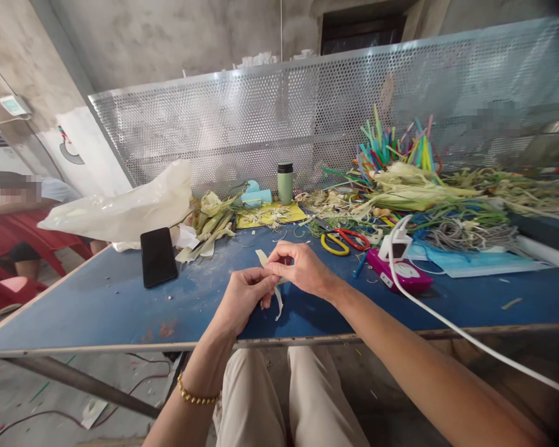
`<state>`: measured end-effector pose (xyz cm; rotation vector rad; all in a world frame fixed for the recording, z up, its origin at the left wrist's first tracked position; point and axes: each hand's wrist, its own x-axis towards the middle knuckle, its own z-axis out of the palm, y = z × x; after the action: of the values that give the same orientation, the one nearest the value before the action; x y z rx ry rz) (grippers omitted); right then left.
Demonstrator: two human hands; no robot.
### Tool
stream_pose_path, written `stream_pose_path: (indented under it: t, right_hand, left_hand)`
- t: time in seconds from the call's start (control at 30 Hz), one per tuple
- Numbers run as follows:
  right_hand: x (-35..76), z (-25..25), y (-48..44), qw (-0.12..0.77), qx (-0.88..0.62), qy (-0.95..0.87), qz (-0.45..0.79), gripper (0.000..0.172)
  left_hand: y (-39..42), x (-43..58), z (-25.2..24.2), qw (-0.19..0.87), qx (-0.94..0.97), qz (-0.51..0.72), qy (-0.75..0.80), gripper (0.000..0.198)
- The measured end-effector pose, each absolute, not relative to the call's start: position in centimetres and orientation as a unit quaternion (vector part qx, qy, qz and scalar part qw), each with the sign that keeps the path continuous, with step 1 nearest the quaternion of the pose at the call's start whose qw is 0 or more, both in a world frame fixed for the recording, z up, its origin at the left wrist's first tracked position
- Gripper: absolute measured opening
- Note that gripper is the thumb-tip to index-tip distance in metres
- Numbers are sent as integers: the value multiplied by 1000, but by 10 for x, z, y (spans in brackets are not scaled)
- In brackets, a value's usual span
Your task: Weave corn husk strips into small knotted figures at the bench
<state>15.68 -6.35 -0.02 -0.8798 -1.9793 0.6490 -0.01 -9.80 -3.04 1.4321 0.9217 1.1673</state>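
Note:
Over the front of the blue table (97, 310), both hands meet and pinch a pale strip of corn husk (279, 304). My left hand (243, 297) is closed, its thumb and fingertips pressed together on the strip. Bent over from the right, my right hand (302, 268) is closed on it at the same spot. One end of the husk sticks up behind the fingers and another dangles below them. The fingertips cover its middle. Just beyond my right hand lie scissors with a yellow and a red handle loop (351, 241).
At left lie a black phone (159, 257) and a plastic bag (121, 208). Behind are a green bottle (285, 185), husk bundles (410, 189) and coloured pipe cleaners (377, 149). A white cable (428, 315) runs from a pink power strip (398, 273). A person (18, 192) sits far left.

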Motion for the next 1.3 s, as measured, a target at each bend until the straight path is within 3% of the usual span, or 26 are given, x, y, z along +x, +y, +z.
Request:
stream_pose_path:
  t: [0.33,0.5,0.77,0.97,1.17,1.3]
  right_hand:
    - [154,0,-68,428,-342,-803,235,13]
    - [155,-1,-65,413,-350,-808,234,14]
    - [167,-6,-50,583,-415,-678,168,23]
    - [162,-6,-54,447,-410,-757,242,11]
    - [156,-7,-59,403,-386,-777,291,26]
    - [153,-11,-58,369,-375,-805,275,25]
  left_hand:
    - [-99,2,-29,503,613,466,394,33]
    - [-101,-1,-29,599,570,455,330,34]
    - [-97,-7,-25,673,396,543,308,17]
    - [-92,-6,-25,647,362,588,323,18]
    - [-90,1,-32,583,422,611,329,29]
    - [-89,3,-38,552,468,616,310,30]
